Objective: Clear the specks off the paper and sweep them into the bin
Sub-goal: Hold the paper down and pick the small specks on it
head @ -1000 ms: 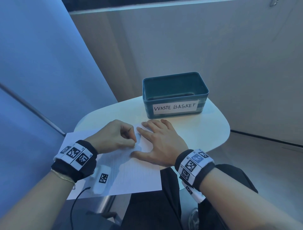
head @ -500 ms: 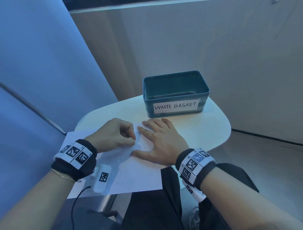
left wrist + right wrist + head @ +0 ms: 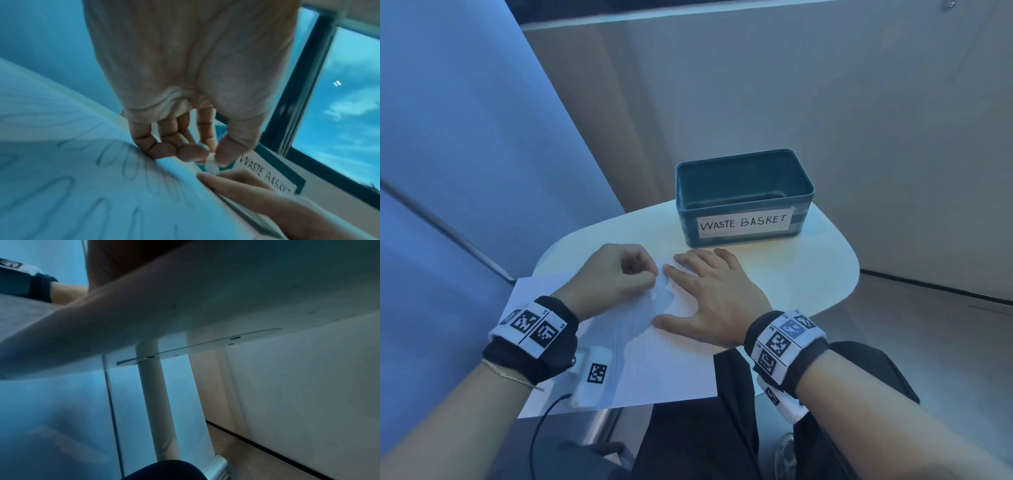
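1. Fingers (image 3: 191,151) of the left hand (image 3: 616,277) were curled in; thumb and forefinger pinched a small white eraser (image 3: 211,164) with its tip down on the paper (image 3: 664,363).
2. Right hand (image 3: 717,296) lay flat on the paper, fingers straight and slightly spread, thumb out toward 9 o'clock, holding the sheet down and gripping nothing.
3. The two hands sat just beside each other; the right forefinger tip was near the eraser in the left wrist view.
4. The paper lay at about 7 o'clock on the table (image 3: 822,270), its near edge hanging past the table's rim over the lap.
5. Looping pencil scribbles (image 3: 131,164) covered the sheet in the left wrist view.
6. Specks: too small to make out in any view, so cannot tell where they lay.
7. The bin (image 3: 743,197), a teal box with a white label reading WASTE BASKET, stood at 12 o'clock from the hands, just beyond the right fingertips, at the far side of the table.
8. What lay inside the bin could not be made out.
9. Both wrists wore black bands with white printed square markers.
10. A white tag (image 3: 594,375) with a square marker lay on the paper at 6 o'clock from the left wrist, with a black cable (image 3: 541,428) running off it.
11. The right wrist view showed only the table's underside (image 3: 226,288) and its white post (image 3: 158,402).
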